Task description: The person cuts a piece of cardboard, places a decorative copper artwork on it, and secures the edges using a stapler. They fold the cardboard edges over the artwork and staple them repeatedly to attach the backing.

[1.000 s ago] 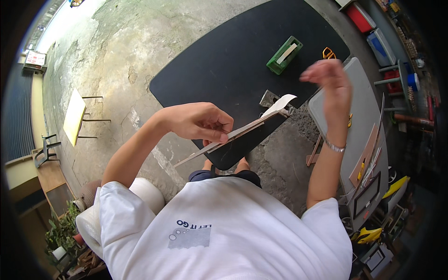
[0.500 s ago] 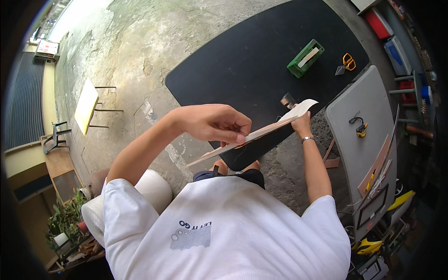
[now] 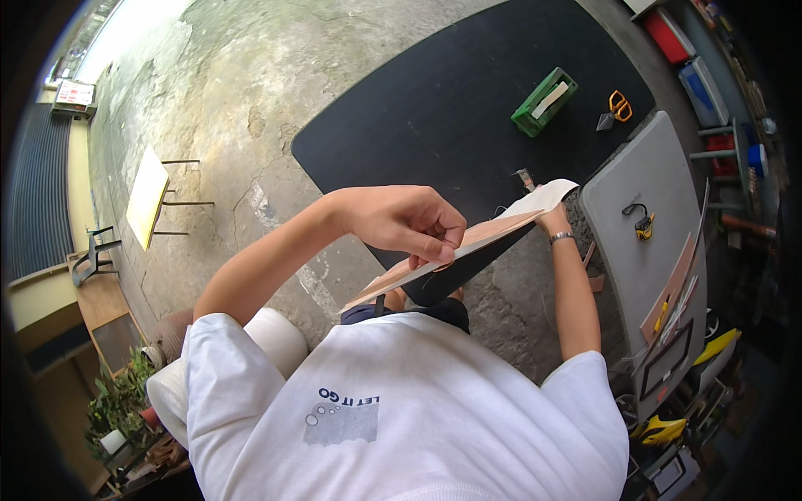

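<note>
A long thin strip [image 3: 493, 230], wood-coloured on one face and white on the other like veneer, slants in front of my body above the black table [image 3: 434, 150]. My left hand [image 3: 415, 227] is closed in a pinch at its upper edge, near the middle; loose fibres show by the fingertips. At the strip's far right end, where it curls up white, my right hand [image 3: 555, 219] grips it, its fingers partly hidden. A small shiny object [image 3: 525, 179] lies on the table just beyond that end; its kind is unclear.
Farther back on the table are a green plastic box [image 3: 535, 117] with a pale piece inside and orange-handled scissors [image 3: 616, 108]. A grey table [image 3: 610, 196] at right bears a yellow-black tape measure [image 3: 643, 225] and several strips. White rolls [image 3: 271, 342] stand behind my left elbow.
Both hands and the strip have shifted slightly right. The strip has tilted, so more of its wood-coloured face shows. The pinch and grip continue.
</note>
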Motion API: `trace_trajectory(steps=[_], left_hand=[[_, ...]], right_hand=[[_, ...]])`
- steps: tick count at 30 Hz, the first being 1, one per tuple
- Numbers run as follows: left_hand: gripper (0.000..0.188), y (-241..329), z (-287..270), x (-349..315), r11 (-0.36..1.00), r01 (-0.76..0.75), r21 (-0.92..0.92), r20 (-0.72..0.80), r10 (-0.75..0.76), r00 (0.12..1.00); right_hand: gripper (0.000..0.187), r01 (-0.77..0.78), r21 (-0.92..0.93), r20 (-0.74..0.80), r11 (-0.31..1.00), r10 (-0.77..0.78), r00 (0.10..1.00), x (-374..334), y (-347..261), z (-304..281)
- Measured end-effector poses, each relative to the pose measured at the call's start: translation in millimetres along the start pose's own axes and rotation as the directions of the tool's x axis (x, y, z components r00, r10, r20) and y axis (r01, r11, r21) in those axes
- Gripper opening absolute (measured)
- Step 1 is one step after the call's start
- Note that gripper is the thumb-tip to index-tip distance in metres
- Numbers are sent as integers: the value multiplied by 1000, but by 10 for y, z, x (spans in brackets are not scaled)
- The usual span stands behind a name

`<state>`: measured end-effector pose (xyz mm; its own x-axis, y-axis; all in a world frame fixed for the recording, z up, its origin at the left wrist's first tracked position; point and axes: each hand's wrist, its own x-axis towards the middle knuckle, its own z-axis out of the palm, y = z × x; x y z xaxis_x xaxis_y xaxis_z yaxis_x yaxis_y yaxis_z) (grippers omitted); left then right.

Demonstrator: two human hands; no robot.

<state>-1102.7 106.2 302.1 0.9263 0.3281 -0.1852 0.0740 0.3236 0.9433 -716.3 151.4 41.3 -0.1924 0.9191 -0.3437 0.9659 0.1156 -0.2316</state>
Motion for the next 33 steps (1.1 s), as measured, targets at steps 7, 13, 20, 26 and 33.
trace_trajectory(steps=[7, 13, 20, 26, 33], left_hand=[[21, -49, -116, 156, 995, 19, -101, 118, -7, 993], [18, -170, -123, 242, 989, -16, -145, 162, 40, 986], [18, -245, -23, 275, 975, -46, -219, 167, 84, 982], [14, -266, 31, 277, 972, -57, -226, 186, 101, 977], [16, -265, 71, 288, 975, -84, -205, 192, 125, 974]], right_hand=[[48, -282, 366, 69, 887, 276, 959, -331, 399, 314], [41, -237, 423, -240, 875, 360, 901, -2294, -978, -1236], [30, 13, 331, -43, 943, 2, 999, -2894, -2281, -2229], [29, 31, 275, -29, 961, -24, 999, -2826, -2545, -2295], [28, -13, 238, 11, 971, 10, 1000, -2811, -2668, -2348]])
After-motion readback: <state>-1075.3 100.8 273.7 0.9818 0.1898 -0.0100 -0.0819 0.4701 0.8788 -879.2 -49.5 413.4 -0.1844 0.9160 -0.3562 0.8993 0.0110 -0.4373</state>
